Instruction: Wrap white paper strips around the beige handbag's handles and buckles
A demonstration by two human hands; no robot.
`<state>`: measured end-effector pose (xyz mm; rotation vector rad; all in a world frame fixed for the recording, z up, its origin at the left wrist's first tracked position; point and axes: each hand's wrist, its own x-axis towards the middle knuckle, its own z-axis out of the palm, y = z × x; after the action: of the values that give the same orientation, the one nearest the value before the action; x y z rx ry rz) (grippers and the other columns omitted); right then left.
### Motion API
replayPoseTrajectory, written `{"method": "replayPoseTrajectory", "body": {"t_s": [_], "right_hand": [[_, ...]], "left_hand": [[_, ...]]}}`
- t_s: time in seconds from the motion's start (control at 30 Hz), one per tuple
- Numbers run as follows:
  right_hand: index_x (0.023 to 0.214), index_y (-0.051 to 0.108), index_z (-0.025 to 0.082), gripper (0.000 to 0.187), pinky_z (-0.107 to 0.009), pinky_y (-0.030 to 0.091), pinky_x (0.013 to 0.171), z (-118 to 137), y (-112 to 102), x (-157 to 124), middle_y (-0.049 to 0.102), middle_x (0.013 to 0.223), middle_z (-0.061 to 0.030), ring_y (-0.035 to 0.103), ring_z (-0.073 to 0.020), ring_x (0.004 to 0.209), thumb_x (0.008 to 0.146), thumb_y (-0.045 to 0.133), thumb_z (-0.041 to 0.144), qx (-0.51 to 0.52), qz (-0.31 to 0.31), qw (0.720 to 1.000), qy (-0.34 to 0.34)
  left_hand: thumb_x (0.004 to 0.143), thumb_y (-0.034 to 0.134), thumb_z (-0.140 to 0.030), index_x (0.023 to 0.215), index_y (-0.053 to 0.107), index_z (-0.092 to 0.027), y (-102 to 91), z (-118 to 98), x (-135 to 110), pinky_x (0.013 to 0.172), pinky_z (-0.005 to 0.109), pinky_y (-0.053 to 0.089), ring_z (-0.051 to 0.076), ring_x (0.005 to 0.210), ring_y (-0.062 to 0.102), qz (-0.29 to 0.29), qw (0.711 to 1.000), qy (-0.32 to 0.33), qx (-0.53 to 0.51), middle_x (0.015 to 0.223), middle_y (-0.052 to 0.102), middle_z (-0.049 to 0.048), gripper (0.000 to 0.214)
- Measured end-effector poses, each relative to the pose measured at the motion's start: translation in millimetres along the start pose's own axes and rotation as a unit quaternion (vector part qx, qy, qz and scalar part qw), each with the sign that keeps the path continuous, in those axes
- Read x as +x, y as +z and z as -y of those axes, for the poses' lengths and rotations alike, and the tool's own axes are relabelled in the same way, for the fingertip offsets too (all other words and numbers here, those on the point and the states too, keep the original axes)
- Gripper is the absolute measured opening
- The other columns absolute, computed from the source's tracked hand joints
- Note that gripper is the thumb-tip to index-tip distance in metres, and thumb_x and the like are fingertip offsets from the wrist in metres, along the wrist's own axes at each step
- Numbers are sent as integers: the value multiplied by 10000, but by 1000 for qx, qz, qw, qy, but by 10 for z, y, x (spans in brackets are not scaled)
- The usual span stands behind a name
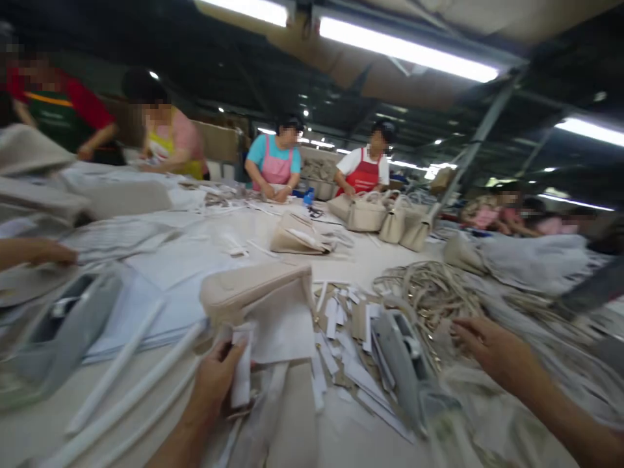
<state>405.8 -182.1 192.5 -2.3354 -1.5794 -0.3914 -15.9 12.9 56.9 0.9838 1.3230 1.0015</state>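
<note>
My left hand (219, 367) is closed on a small white strip (241, 374), the thumb lying along it. Right beside it, a beige handbag (253, 286) lies on the table with a white sheet (283, 325) over its near side; whether my fingers also grip the bag is hidden. On the right, my right hand (480, 341) reaches over a heap of beige straps (429, 292) with small gold-coloured metal parts. Its fingers look stretched and apart, though slightly blurred, and I make out nothing held in them. A grey tape dispenser (402, 344) stands between my hands.
Loose white and beige strips (346, 351) litter the table middle. At left are another grey dispenser (73, 325), white sheets (156, 286) and another person's hand (43, 251). Finished-looking beige handbags (368, 214) stand farther back, near several people in aprons.
</note>
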Motion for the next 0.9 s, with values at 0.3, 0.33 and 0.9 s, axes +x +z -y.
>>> {"method": "replayPoseTrajectory", "body": {"t_s": [0.3,0.33,0.9], "right_hand": [[607,616,181,369,-319,407,672,-164,389,-606,656,691,-55,578,-236,737,719,421,474,202,215,939,174],[619,623,179,373,-306,408,663,-109,452,-613,657,692,-48,580,-224,731,727,418,471,219,223,934,176],[582,495,204,335,-260,382,575,163,114,-873,543,587,8,511,-160,605,715,452,510,299,178,920,182]], "left_hand": [[691,647,-392,1132,538,-213,-9,20,-14,366,224,437,160,418,548,10,1000,-16,-11,530,628,-10,488],[689,648,-398,1135,537,-212,-10,23,-16,360,221,431,158,415,545,9,1000,-17,-13,528,626,-13,496],[703,628,-358,1117,541,-186,4,-30,-66,362,197,412,141,412,538,17,1000,-10,-20,505,608,-23,456]]}}
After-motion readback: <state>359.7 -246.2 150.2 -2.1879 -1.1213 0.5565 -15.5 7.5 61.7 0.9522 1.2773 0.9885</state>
